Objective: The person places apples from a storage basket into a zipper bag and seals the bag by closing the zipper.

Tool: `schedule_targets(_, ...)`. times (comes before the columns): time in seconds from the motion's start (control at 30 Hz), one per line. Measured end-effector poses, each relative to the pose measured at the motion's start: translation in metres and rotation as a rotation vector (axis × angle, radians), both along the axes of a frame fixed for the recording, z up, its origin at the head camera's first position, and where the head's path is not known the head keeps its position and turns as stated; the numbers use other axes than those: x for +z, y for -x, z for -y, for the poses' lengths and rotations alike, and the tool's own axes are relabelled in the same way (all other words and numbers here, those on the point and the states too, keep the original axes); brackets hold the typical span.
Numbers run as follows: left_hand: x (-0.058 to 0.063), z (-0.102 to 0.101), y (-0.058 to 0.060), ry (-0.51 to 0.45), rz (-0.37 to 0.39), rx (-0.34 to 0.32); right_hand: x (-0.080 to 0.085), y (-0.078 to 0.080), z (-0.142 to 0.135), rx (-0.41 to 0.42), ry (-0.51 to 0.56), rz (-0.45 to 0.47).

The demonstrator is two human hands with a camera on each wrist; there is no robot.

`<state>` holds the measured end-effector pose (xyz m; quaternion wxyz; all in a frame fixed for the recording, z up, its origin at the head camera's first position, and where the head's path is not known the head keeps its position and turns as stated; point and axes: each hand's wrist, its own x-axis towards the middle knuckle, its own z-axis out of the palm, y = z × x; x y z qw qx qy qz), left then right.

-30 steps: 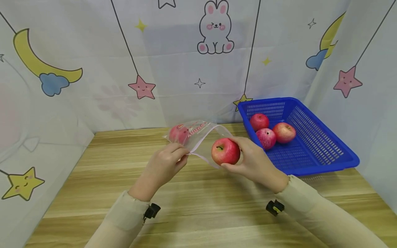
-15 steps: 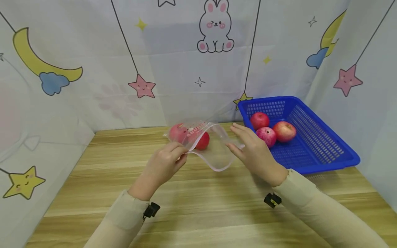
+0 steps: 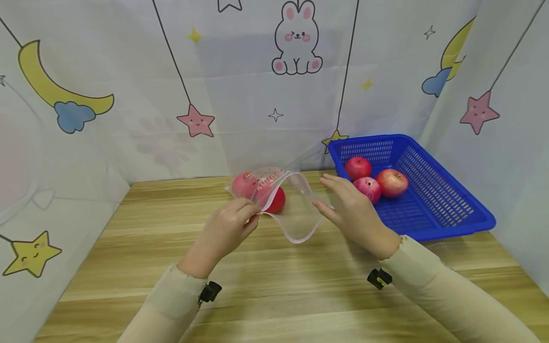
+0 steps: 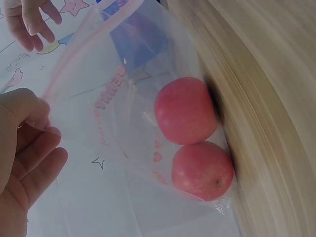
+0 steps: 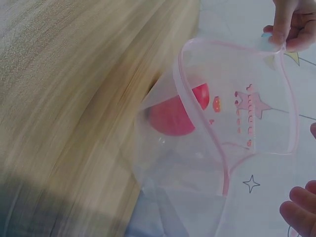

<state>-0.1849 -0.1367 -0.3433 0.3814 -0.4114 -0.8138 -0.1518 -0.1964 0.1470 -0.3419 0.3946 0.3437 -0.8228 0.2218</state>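
Observation:
My left hand [image 3: 231, 224] pinches the edge of a clear zip bag [image 3: 270, 180] with pink lettering and a pink-edged mouth. Two red apples lie in the bag: one apple [image 3: 243, 185] at its far left end, the other apple [image 3: 278, 199] nearer the mouth. The left wrist view has both apples [image 4: 186, 111] side by side, touching, low in the bag by the table. Just right of the gaping mouth is my right hand [image 3: 353, 216], its fingers extended and holding nothing. Whether its thumb touches the bag's edge, I cannot tell.
A blue slotted basket [image 3: 422, 212] stands at the right on the wooden table [image 3: 257, 295]. Inside are a red apple [image 3: 358, 168], a streaked apple [image 3: 367, 189] and a yellowish-red apple [image 3: 392, 183]. A white printed curtain [image 3: 240, 95] hangs behind.
The apple held in my right hand a second ago has gone into the bag and been let go. My right hand has withdrawn to the mouth's right side. My left hand stays put.

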Motion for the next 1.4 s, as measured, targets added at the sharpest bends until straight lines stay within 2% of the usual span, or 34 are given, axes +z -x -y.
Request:
schedule_targets(0.63, 0.001, -0.001, 0.005, -0.035, -0.011, -0.009, 0.0, -0.003, -0.01, -0.066, 0.007, 0.097)
schedule_targets(1.07, 0.023, -0.009, 0.012, -0.072, -0.013, -0.002, 0.0, -0.002, -0.024, -0.081, 0.054, 0.045)
schedule_targets(1.4, 0.037, -0.013, 0.014, -0.07, -0.025, 0.036, -0.002, -0.002, -0.038, -0.121, 0.074, 0.08)
